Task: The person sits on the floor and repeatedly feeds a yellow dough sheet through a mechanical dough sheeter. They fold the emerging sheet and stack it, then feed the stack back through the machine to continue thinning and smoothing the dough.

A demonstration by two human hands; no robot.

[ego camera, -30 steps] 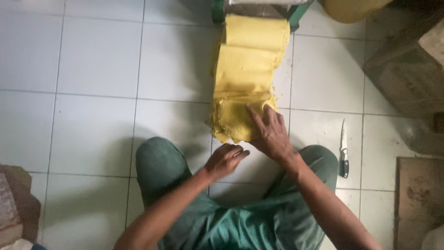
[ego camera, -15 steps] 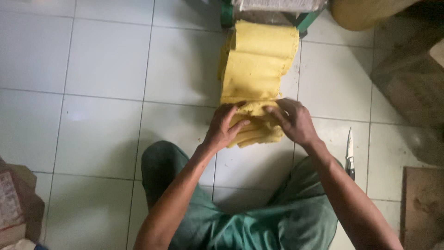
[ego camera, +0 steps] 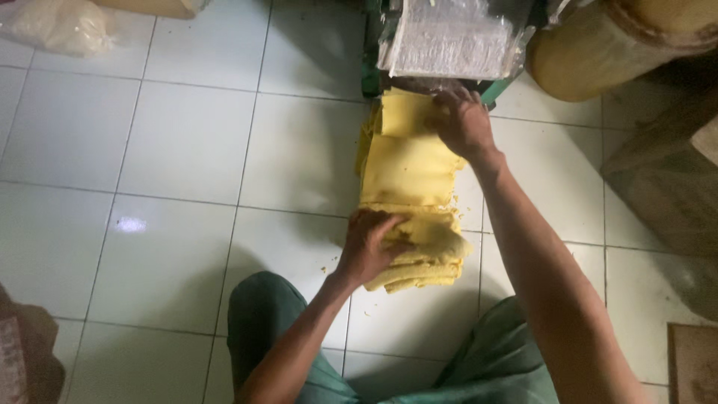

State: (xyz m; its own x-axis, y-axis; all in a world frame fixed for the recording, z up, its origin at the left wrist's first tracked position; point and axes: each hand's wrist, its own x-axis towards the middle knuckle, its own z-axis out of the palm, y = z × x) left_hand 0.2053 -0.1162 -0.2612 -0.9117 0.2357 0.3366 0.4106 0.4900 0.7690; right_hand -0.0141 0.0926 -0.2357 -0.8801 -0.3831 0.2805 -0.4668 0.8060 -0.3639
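A long yellow dough sheet point(ego camera: 407, 168) runs down the white tiled floor from a green-framed roller machine point(ego camera: 449, 37) wrapped in clear plastic. Its near end is folded into a thick stack point(ego camera: 426, 262). My left hand point(ego camera: 370, 247) presses on the left side of that folded stack, fingers bent over it. My right hand point(ego camera: 462, 123) reaches far forward and grips the sheet where it leaves the machine. My knees in green trousers point(ego camera: 265, 322) sit on either side of the stack.
A large tan round vessel point(ego camera: 598, 45) stands right of the machine. A clear bag of pale stuff point(ego camera: 56, 26) lies far left. Brown sacking and boards point(ego camera: 666, 187) line the right side. A brown object point(ego camera: 26, 359) sits at the lower left.
My right hand left the folded end and reached up to the machine's outlet. My left hand stayed on the folded stack. The view moved closer to the machine.
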